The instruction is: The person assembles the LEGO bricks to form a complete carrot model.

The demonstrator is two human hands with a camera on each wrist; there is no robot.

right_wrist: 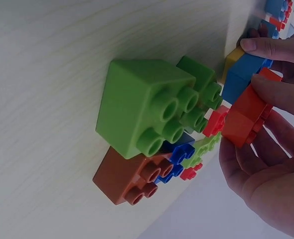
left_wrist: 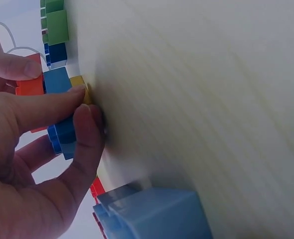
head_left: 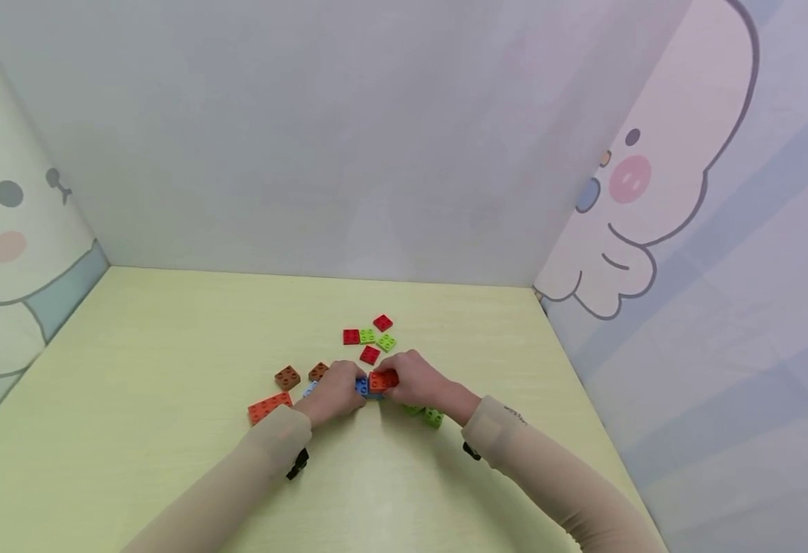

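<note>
My left hand [head_left: 338, 392] grips a blue toy brick [right_wrist: 242, 74] low over the table. Its thumb and a finger close around the end of the brick, next to a yellow brick [right_wrist: 231, 60] on the blue one's table side. An orange-red brick [right_wrist: 244, 115] is pinched between the thumb and fingers of my right hand [head_left: 414, 380]. This brick lies against the studded side of the blue one, overlapping its right end in the head view. In the left wrist view, the two hands meet at the stack, and fingers hide part of the blue brick.
Green bricks [right_wrist: 142, 99], a brown brick [right_wrist: 119, 174] and a dark blue one [right_wrist: 179, 152] stand by the right hand. Left lie a light blue brick [left_wrist: 162, 214], a long orange brick [head_left: 269, 407] and brown bricks [head_left: 287, 377]. Red [head_left: 352, 336] and lime bricks [head_left: 386, 342] lie behind.
</note>
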